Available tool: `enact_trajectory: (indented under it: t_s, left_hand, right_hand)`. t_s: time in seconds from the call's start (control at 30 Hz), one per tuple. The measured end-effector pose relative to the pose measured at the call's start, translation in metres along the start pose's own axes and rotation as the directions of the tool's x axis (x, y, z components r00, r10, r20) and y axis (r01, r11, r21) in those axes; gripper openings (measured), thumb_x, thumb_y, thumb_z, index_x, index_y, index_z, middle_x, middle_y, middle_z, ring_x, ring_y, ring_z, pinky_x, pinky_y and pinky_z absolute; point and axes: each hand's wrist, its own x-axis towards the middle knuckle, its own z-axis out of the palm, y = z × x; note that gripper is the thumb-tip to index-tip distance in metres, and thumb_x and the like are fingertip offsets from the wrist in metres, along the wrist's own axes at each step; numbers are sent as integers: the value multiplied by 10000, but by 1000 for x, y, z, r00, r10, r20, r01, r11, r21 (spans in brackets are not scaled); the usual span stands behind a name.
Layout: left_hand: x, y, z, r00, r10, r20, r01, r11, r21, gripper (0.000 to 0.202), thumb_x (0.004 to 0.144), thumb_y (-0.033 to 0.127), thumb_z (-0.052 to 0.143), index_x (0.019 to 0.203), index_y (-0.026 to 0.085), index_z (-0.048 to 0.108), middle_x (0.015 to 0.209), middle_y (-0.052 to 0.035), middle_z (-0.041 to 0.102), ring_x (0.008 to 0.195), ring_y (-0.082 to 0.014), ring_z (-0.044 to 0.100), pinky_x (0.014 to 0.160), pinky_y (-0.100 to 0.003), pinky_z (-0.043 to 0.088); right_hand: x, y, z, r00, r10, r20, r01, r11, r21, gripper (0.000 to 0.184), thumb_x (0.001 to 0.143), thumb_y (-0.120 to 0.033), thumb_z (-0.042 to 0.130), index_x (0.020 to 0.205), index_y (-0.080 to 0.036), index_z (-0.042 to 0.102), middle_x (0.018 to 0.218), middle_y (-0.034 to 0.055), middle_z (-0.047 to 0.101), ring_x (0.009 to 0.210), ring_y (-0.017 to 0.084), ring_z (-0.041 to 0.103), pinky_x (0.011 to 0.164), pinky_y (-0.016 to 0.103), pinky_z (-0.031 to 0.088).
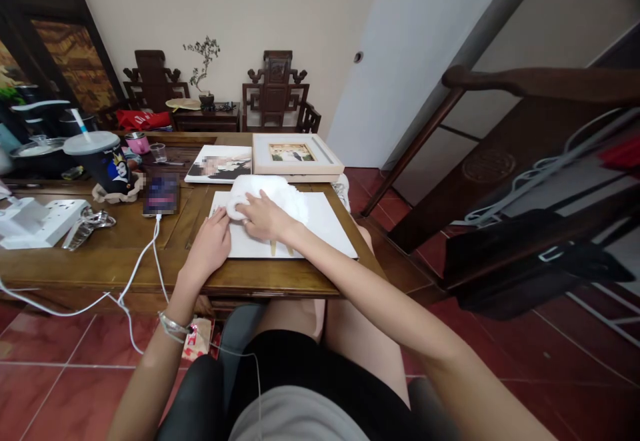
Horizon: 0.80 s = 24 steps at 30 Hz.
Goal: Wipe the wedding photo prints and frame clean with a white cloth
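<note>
A white panel (325, 227) with a partly hidden picture lies flat near the table's front edge. Bunched on its upper left part is a fluffy white cloth (273, 191). My right hand (264, 217) grips and presses this cloth from above, its fingers bent into the folds. At the panel's left edge rests my left hand (213, 241), fingers stretched out and touching the edge, close to the cloth. Below the cloth, tan marks of the picture show between my right forearm and the panel's lower edge; the rest is covered.
Behind the panel lie a photo print (220, 163) and a framed picture (299, 154). Leftward are a phone (161, 195) on a white cable, a lidded cup (103, 164), a power strip (55, 221) and a clear-wrapped item (87, 227). A wooden chair (480, 161) stands right.
</note>
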Motion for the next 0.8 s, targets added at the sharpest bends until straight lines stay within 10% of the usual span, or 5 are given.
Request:
enact_trajectory:
  t_s: [0.33,0.6,0.8]
  left_hand:
    - [-1,4,-1,1000,-15,-5,15,1000,7,405,927,118,329,1267,83,547,1454,-202,464,1407,-281,370,1142,-507,329]
    - [-1,4,-2,1000,-25,10,25,999,22,430,935,155,306,1290,58,530,1459,-214,454,1412,-292,359,1152,-483,317]
    - [0,3,-8,993,-81,-86,57,966,-254,495,979,322,295,1393,103,454,1497,-151,431,1407,-232,376,1182,-447,262]
  right_hand:
    - [-102,-28,-47,979,-149,138,115,967,226,198,797,-142,439,880,-173,617,782,93,635,817,268,579,734,350,397]
    - [-43,37,-26,996,85,29,-90,945,314,225,851,-193,398,887,-174,619,970,80,685,930,238,593,824,321,416]
    - [-3,19,-10,975,217,-38,-204,953,224,329,884,-178,362,1096,-97,600,1035,201,681,999,342,606,891,468,404]
